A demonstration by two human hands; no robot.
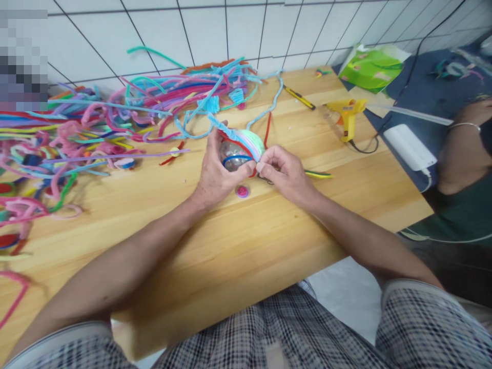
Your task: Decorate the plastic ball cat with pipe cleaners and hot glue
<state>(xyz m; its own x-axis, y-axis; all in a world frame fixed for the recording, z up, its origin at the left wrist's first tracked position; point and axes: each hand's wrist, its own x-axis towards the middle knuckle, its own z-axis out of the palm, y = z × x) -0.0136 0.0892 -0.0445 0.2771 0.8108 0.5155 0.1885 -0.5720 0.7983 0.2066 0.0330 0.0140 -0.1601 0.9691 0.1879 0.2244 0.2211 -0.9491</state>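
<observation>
Wooden table point(215, 246), left hand point(213, 171) gripping clear rounded object point(231, 149), right hand point(284, 168) pinching its fuzzy strips point(250, 141), green packet point(372, 69) blurred past reading

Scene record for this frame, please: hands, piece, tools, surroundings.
left hand: holding clear rounded piece
right hand: fingertips at lower end of colored strands; exact grip unclear
strands: laid across the piece
near hands: pink disc, on table
tools: knife, yellow glue gun
left side: pipe cleaner pile
right edge: another person's arm
</observation>
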